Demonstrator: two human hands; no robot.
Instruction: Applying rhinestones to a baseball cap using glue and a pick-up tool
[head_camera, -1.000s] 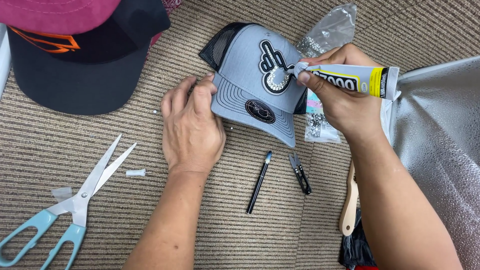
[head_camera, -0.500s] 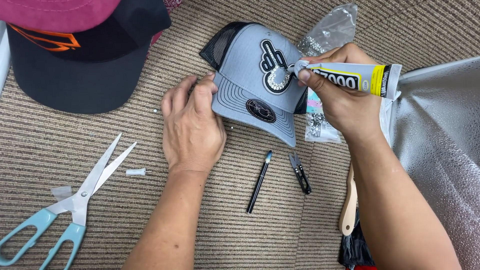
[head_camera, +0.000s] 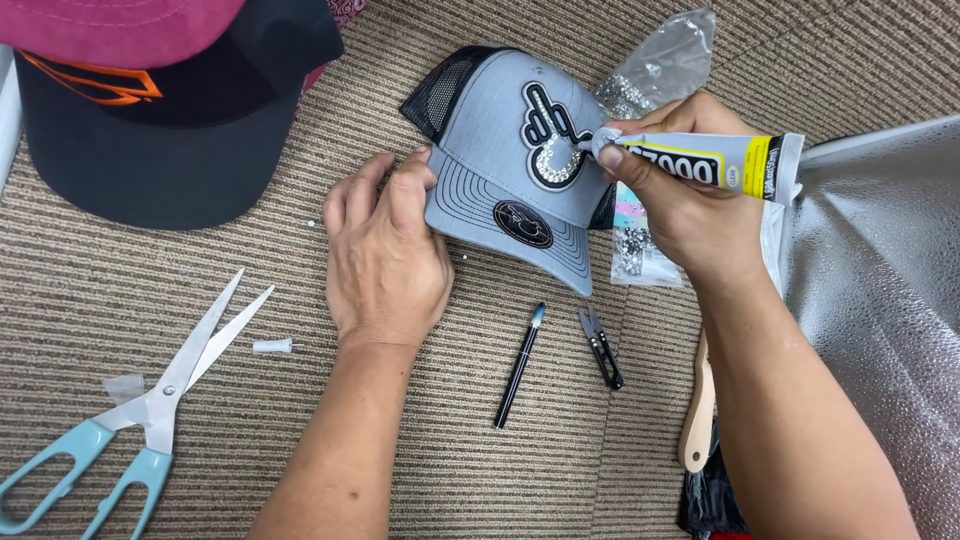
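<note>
At the far left, near the bottom corner of the striped carpet (head_camera: 150, 300), lie scissors (head_camera: 140, 410) with light blue handles, their blades a little apart. A tiny white cap (head_camera: 272, 346) lies just beside the blade tips. Up in the top left corner sits a big cap (head_camera: 160, 100) that is dark blue, black and pink with an orange mark.

The left hand (head_camera: 385, 255) lies flat and loose, not gripping. Its fingertips press on the edge of the brim of a grey cap (head_camera: 500, 150), which lies in the middle near the top edge. The grey cap has black net at the back, a round black patch on the brim and a sparkly black and white patch on the front.

Below the brim, a black pen (head_camera: 520, 365) and small black snips (head_camera: 600, 345) lie side by side on the carpet.

The right hand (head_camera: 690, 200) is closed around a tube of glue (head_camera: 700, 160), white and yellow. The tip of the tube touches the sparkly patch. Behind this hand is a clear bag (head_camera: 660, 65) of shiny little stones. Lower down lies a brush with a wooden handle (head_camera: 697, 420). A shiny silver sheet (head_camera: 880, 300) covers the right edge.
</note>
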